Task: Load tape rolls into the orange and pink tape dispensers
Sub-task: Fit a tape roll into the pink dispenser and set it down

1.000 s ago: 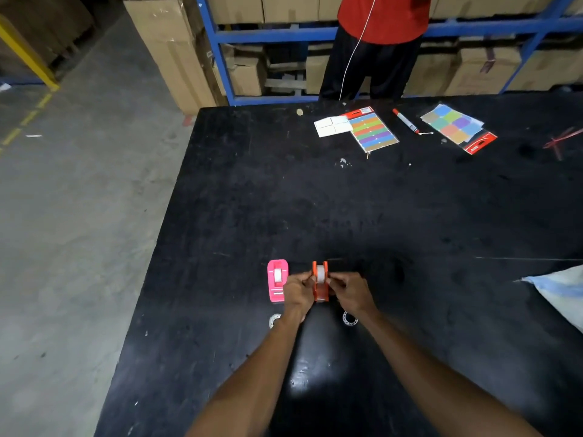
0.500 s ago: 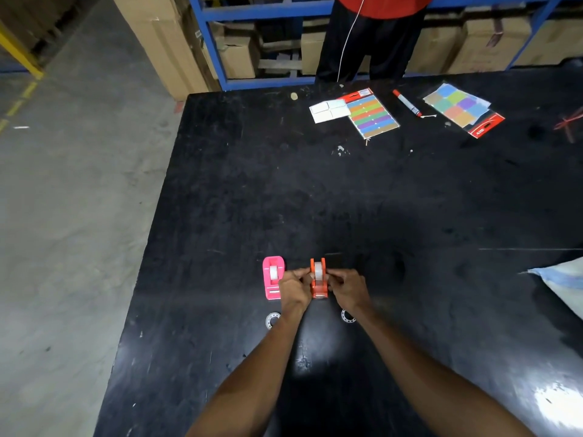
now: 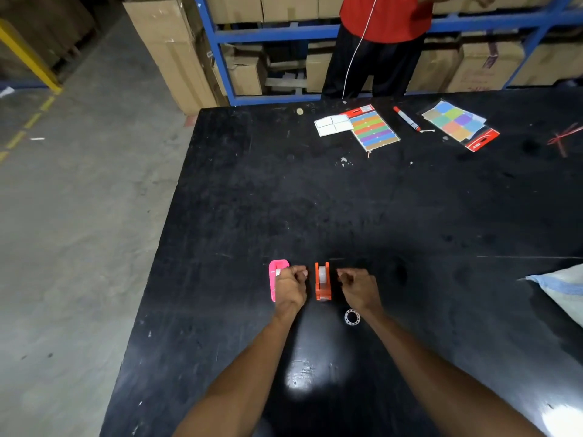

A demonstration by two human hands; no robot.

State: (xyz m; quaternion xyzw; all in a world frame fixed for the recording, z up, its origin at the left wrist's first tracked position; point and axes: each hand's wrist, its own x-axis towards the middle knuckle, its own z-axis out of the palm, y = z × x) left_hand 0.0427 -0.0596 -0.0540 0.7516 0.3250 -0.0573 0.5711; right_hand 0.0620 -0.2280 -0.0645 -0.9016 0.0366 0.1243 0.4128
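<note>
The orange tape dispenser [image 3: 322, 281] stands upright on the black table [image 3: 315, 200] with a clear tape roll seated in it. To its left lies the pink dispenser [image 3: 273, 279], also with a roll showing, partly covered by my left hand [image 3: 291, 287]. That hand hovers with loosely curled fingers between the two dispensers and holds nothing. My right hand [image 3: 359, 288] is just right of the orange dispenser, fingers curled, apart from it and empty. A small clear ring [image 3: 352, 317] lies on the table near my right wrist.
At the table's far side lie coloured sticker sheets [image 3: 373, 130], a white label sheet [image 3: 332, 125], a red marker [image 3: 407, 118] and another colour pack [image 3: 460, 124]. A person in a red shirt [image 3: 385, 17] stands there. A pale bag [image 3: 564, 288] sits at the right edge.
Both hands have let go of the orange dispenser and moved apart, the left toward the pink dispenser, the right to the right. The ring near my left wrist is now hidden.
</note>
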